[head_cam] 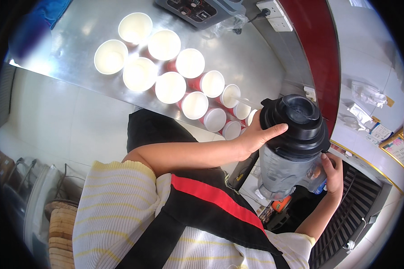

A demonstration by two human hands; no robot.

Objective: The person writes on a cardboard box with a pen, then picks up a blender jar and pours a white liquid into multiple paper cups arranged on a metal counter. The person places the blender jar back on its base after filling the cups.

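Note:
A clear blender jar (279, 168) with a black lid (294, 124) is held in front of me, to the right. My left hand (257, 134) grips the near side of the lid, thumb on top and fingers hidden behind it. At the jar's clear handle is my right hand (331, 171), curled around it. Past the left hand, red-and-white paper cups (170, 88) stand in two rows on a stainless-steel counter (84, 30). Glare whitens their insides, so what they hold is unclear. A thin translucent strip (245, 101) runs from one cup towards the lid, partly hidden.
A grey appliance with a control panel (197, 10) sits at the counter's back, beside a crumpled plastic bag (229, 25). A wall socket (272, 13) has a plug in it. Below the jar is an orange packet (281, 203). A dark slatted panel (350, 201) stands at the right.

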